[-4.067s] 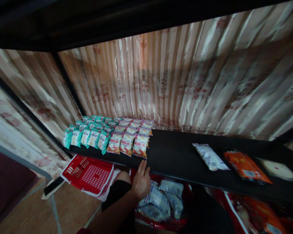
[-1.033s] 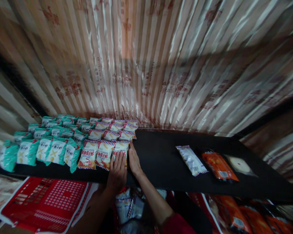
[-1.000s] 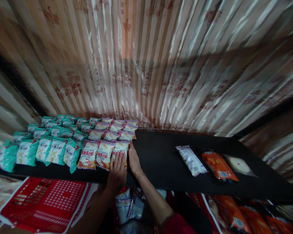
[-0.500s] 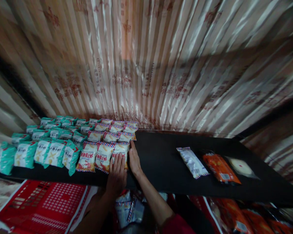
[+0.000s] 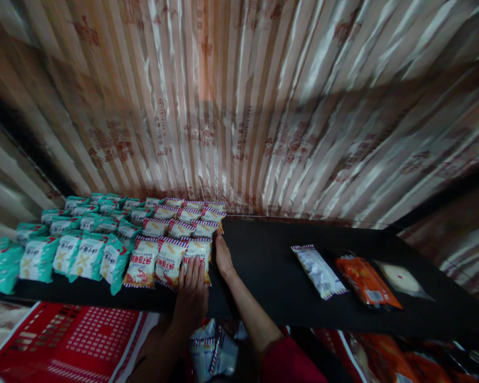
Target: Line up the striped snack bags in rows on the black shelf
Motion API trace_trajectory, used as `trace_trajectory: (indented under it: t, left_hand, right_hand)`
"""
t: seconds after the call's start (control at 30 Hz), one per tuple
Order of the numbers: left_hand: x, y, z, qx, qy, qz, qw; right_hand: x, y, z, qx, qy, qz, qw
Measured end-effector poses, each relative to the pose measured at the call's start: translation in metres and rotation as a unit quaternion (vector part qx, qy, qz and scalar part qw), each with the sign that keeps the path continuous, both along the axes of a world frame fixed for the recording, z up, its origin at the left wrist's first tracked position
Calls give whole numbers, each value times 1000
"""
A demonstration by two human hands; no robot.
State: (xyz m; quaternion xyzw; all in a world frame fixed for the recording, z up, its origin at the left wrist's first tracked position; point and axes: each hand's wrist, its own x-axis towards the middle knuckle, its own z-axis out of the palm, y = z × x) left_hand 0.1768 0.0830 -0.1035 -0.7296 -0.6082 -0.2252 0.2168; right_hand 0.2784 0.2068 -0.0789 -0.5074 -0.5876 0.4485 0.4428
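Observation:
White, orange and red snack bags with striped edges stand in rows on a black shelf (image 5: 259, 266). My left hand (image 5: 193, 279) lies with fingers stretched flat against the front of the rightmost snack bag (image 5: 199, 249) in the front row. Beside that row's right end, my right hand (image 5: 224, 258) is held edge-on with straight fingers, its fingertips near the second-row bag (image 5: 206, 229). Neither hand is wrapped around a bag. Left of these rows stand several green and white snack bags (image 5: 38, 258).
On the shelf's right side lie a silvery bag (image 5: 318, 272), an orange packet (image 5: 367, 282) and a clear packet with a pale round item (image 5: 401, 277). Below the front edge are a red basket (image 5: 91, 330) and more packets (image 5: 215, 354). Striped sheeting (image 5: 239, 106) hangs behind.
My right hand has shifted slightly right and toward the back, off the front bag's side. My left hand stays on the same bag. The camera view has moved a little.

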Motion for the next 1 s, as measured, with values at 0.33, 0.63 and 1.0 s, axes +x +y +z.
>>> trace_trajectory:
  t: [0.33,0.63,1.0]
  left_hand:
    - [0,0,-4,3,-5,-2,1000]
    - [0,0,-5,-6,-9,-1,1000]
    - [0,-1,0,-4,-25,-15,1000]
  right_hand:
    - [0,23,6,31,96,-28,995]
    - [3,29,1,24,102,-19,994]
    - [9,42,-5,-31,15,-55,998]
